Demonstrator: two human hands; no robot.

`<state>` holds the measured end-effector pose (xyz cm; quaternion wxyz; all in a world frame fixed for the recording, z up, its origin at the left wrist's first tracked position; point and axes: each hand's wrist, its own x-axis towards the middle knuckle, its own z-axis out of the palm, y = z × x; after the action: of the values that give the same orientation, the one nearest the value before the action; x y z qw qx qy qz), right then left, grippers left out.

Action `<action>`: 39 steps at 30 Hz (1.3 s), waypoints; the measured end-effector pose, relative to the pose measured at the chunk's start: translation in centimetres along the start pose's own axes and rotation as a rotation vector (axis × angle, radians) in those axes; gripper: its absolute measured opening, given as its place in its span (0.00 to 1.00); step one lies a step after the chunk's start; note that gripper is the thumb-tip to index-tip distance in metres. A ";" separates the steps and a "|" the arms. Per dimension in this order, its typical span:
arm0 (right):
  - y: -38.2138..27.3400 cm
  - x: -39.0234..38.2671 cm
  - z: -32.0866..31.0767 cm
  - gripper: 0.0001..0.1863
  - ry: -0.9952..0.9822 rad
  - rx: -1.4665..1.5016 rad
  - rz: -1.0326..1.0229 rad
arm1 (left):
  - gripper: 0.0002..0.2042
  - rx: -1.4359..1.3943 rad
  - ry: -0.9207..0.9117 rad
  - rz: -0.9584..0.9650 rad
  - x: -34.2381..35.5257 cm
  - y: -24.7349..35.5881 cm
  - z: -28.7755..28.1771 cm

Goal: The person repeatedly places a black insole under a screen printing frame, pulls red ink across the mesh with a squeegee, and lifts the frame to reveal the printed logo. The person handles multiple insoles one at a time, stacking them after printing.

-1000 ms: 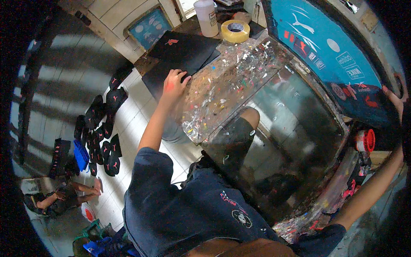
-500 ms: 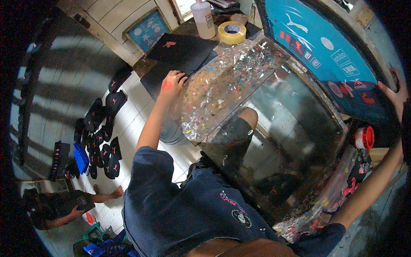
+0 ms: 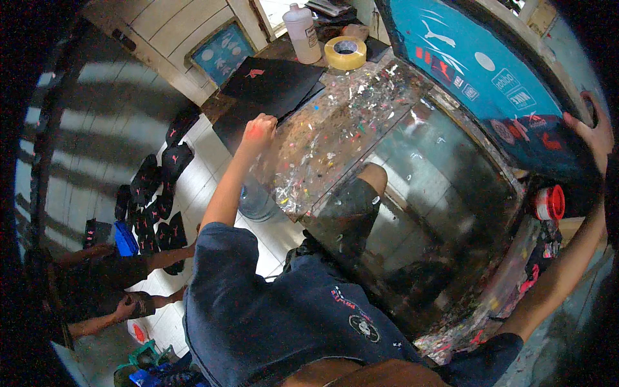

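Observation:
The raised printing screen (image 3: 477, 77), blue mesh with white and red designs in a dark frame, leans up at the right. My right hand (image 3: 594, 134) grips its outer edge, thumb on the near face. Over at the left side of the worktable, my left hand (image 3: 260, 131) is closed at the edge of a stack of black sheets (image 3: 284, 80); the fingertips are partly hidden. The top sheet carries a small red print. Between my hands lies the dark glossy glass panel (image 3: 425, 213), with reflections on it.
A roll of tape (image 3: 345, 53) and a plastic bottle (image 3: 302, 32) stand at the back of the paint-spattered table (image 3: 335, 129). A red-rimmed tub (image 3: 549, 203) sits below the screen. Printed black pieces (image 3: 147, 180) lie on the floor at left, near another person's arms (image 3: 122, 309).
My left hand's fingers have curled in at the sheets' edge. My right hand still holds the raised screen. The other person's arms have moved in nearer the black pieces.

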<state>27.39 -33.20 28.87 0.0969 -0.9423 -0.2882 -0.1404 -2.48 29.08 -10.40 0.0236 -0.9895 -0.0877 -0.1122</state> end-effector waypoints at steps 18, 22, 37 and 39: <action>-2.8 -0.8 -0.8 0.35 -0.002 0.121 -0.003 | 0.09 -0.090 0.137 0.000 -0.4 0.5 1.1; -2.7 -0.8 -0.8 0.35 -0.008 0.124 -0.009 | 0.09 -0.144 0.127 -0.014 -0.2 0.1 1.1; 3.8 0.4 1.7 0.45 0.061 0.041 0.016 | 0.19 0.170 -0.148 0.077 0.9 -0.7 2.3; 2.7 0.0 1.5 0.45 0.066 0.053 0.036 | 0.22 0.108 -0.174 0.044 1.1 -0.7 1.9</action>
<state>29.24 -35.05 27.20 0.1339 -0.9392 -0.2717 -0.1617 -1.13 30.09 -11.95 0.0717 -0.9945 -0.0737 -0.0203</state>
